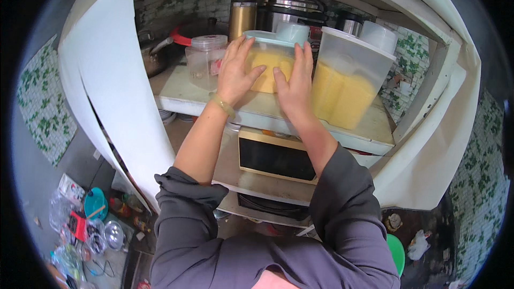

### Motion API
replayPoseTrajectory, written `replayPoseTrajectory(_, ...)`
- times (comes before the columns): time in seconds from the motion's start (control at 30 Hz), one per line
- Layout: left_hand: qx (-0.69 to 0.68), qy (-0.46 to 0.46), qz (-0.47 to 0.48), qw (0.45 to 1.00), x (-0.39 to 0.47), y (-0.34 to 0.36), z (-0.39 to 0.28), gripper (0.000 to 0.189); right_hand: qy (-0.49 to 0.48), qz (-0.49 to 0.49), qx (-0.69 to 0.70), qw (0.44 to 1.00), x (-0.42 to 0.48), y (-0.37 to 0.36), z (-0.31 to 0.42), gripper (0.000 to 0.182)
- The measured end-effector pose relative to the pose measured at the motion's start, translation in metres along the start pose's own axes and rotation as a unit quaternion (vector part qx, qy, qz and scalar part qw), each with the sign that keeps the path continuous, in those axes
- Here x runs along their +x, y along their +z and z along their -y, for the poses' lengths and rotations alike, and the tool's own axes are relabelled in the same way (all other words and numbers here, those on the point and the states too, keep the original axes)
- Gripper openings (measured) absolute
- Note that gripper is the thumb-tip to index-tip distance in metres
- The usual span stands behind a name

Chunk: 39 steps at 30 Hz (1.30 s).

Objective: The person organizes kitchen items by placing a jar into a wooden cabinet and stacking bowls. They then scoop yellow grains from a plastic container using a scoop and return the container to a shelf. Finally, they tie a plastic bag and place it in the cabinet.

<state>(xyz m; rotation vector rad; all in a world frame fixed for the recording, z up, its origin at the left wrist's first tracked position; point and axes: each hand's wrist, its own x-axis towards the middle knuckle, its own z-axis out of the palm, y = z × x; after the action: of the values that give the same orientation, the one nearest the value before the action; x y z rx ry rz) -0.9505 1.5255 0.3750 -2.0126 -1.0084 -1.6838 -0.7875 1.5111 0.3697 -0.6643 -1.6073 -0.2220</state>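
A clear plastic storage container with a pale blue lid stands on the cabinet's upper shelf, partly filled with yellow grain or meal. My left hand presses on its left side, fingers up at the lid. On its right side rests my right hand, so the container sits between both palms. To the right is a larger clear container with a white lid, also holding yellow grain. A clear plastic jar with a screw lid stands just left of my left hand.
Behind the containers are a gold thermos flask and an electric pressure cooker. A pan with a red rim is at the shelf's left. Below sits a gold-framed microwave oven. White curtains flank the opening. Clutter including a teal basin lies lower left.
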Motion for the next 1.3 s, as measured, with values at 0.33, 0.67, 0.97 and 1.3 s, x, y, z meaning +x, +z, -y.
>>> replayPoseTrajectory(0.33, -0.061, 0.049, 0.007, 0.997, 0.039, 0.027, 0.043, 0.053, 0.060, -0.097, -0.065, 0.991, 0.028, 0.027, -0.049, 0.052)
replayPoseTrajectory(0.67, -0.052, 0.018, -0.006, 0.998, 0.038, 0.024, 0.039, 0.049, 0.006, -0.102, -0.141, 0.985, 0.029, 0.026, -0.043, 0.043)
replayPoseTrajectory(0.97, -0.122, -0.016, 0.044, 0.991, 0.065, 0.018, 0.048, 0.042, 0.047, -0.104, -0.095, 0.989, 0.027, 0.028, -0.045, 0.043)
replayPoseTrajectory(1.3, 0.025, -0.038, 0.260, 0.965, 0.097, 0.021, 0.045, 0.051, 0.093, -0.099, -0.079, 0.988, 0.034, 0.032, -0.057, 0.047)
